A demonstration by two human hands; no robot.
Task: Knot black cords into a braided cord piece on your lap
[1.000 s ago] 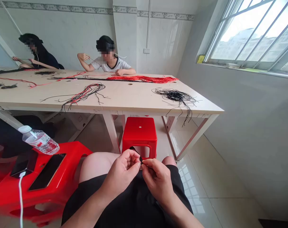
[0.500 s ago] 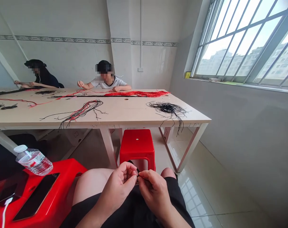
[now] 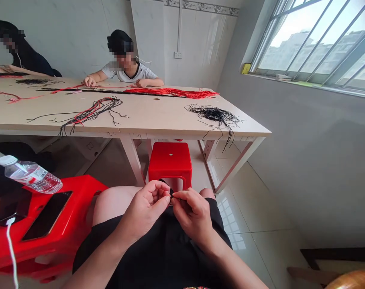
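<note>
Above my lap, my left hand [image 3: 149, 204] and my right hand [image 3: 192, 210] meet fingertip to fingertip. Both are closed in a pinch on a short visible bit of black cord [image 3: 172, 196]; most of it is hidden by the fingers. The thumb and forefinger of each hand press together, with the left hand's other fingers curled behind. Beyond my knees, a tangled bundle of black cords [image 3: 214, 114] lies at the table's right end, some strands hanging over the edge. Further left lies a bundle of black and red cords [image 3: 94, 110].
A long table [image 3: 158, 116] stands ahead, with red cords [image 3: 176, 93] across it. Two people sit behind it. A red stool [image 3: 170, 160] is in front of me. On the red stool [image 3: 76, 208] at left are a water bottle [image 3: 34, 174] and a phone [image 3: 48, 214].
My view has tilted downward, so the table and hands appear higher. My hands keep the same pinch. The person opposite has lowered a hand to the table.
</note>
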